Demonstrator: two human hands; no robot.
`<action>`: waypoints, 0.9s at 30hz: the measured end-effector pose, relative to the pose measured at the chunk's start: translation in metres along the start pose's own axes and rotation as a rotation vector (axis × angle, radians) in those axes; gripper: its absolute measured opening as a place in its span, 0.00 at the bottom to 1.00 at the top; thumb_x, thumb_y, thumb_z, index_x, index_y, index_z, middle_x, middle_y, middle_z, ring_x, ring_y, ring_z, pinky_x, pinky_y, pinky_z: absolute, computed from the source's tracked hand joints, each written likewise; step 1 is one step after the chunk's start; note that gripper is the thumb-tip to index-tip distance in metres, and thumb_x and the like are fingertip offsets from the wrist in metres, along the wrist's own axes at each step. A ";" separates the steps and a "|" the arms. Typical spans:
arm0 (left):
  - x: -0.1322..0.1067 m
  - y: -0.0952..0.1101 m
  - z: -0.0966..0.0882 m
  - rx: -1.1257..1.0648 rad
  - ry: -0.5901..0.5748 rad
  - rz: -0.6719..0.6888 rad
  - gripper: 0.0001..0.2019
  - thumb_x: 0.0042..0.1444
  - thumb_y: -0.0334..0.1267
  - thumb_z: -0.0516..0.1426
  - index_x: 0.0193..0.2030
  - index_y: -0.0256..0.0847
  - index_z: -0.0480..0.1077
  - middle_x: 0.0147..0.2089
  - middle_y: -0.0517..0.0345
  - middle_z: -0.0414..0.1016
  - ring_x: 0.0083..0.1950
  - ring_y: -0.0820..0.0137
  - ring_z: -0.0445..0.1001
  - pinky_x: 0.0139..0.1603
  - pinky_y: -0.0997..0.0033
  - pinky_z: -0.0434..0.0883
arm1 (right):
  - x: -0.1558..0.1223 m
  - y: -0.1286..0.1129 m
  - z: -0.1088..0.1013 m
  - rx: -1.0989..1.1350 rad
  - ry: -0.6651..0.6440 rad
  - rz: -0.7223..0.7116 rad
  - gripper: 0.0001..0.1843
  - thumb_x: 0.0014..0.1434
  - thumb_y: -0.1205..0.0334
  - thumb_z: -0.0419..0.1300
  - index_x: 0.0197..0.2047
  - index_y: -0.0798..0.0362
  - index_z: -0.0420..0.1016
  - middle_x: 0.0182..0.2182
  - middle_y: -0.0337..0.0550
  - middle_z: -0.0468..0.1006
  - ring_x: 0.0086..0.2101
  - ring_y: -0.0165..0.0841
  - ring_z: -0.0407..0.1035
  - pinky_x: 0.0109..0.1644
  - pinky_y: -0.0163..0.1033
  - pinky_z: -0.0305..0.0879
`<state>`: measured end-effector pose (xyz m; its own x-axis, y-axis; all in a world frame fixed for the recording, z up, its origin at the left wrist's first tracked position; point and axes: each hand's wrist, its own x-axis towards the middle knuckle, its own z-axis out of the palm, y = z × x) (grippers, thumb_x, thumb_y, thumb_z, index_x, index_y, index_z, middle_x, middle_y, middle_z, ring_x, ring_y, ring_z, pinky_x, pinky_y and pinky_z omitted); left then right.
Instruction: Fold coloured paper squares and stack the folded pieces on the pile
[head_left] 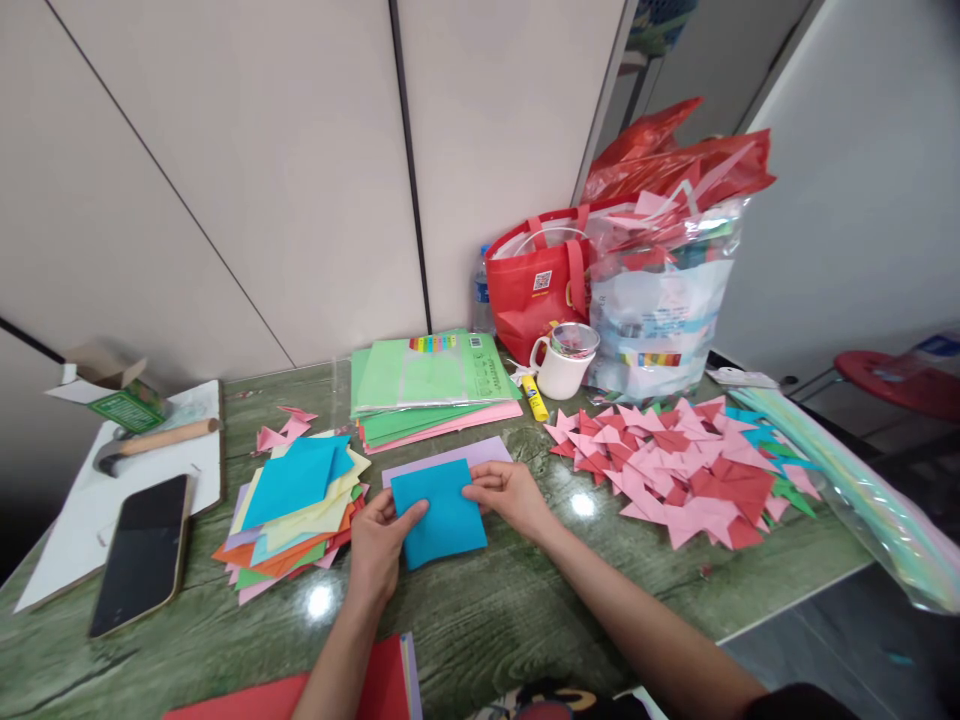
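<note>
A square blue sheet of paper (442,520) is held up between both hands over the table. My left hand (379,540) grips its left edge, thumb on the front face. At the upper right edge, my right hand (506,492) pinches the same sheet between thumb and fingers. Behind it lies a lilac sheet (491,450), partly hidden. Left of my left hand is a stack of coloured paper squares (300,500), blue ones on top. To the right spreads a heap of folded pink and red paper pieces (682,465).
Packs of green paper (427,375), a yellow glue stick (534,397), a white mug (564,372), a red bag (536,290) and a filled clear bag (660,310) stand at the back. A phone (142,555) and a hammer (154,440) lie left. Red paper (386,680) lies in front.
</note>
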<state>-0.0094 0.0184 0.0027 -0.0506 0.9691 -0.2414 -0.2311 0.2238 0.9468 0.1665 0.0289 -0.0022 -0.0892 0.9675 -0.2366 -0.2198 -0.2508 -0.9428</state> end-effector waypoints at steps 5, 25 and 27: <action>0.000 0.000 0.001 -0.002 0.008 -0.010 0.19 0.33 0.36 0.65 0.36 0.35 0.72 0.35 0.51 0.78 0.34 0.63 0.75 0.35 0.64 0.73 | 0.000 0.000 -0.001 0.005 -0.002 -0.009 0.22 0.28 0.53 0.69 0.27 0.57 0.72 0.21 0.39 0.76 0.21 0.30 0.69 0.23 0.33 0.66; -0.004 0.009 0.002 -0.119 -0.164 -0.149 0.16 0.39 0.37 0.63 0.37 0.34 0.72 0.34 0.49 0.78 0.34 0.61 0.75 0.35 0.61 0.73 | 0.001 -0.004 -0.004 0.003 0.014 -0.037 0.20 0.27 0.58 0.70 0.25 0.56 0.72 0.19 0.35 0.75 0.19 0.27 0.67 0.22 0.31 0.63; -0.004 0.008 0.002 -0.107 -0.152 -0.142 0.15 0.38 0.37 0.64 0.36 0.34 0.72 0.32 0.50 0.78 0.32 0.61 0.76 0.34 0.61 0.73 | 0.001 -0.004 -0.003 -0.003 0.012 -0.041 0.19 0.27 0.58 0.70 0.25 0.56 0.72 0.19 0.35 0.75 0.19 0.27 0.67 0.22 0.31 0.63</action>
<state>-0.0091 0.0166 0.0114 0.1343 0.9351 -0.3278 -0.3276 0.3541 0.8759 0.1706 0.0307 0.0004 -0.0682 0.9773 -0.2006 -0.2205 -0.2108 -0.9523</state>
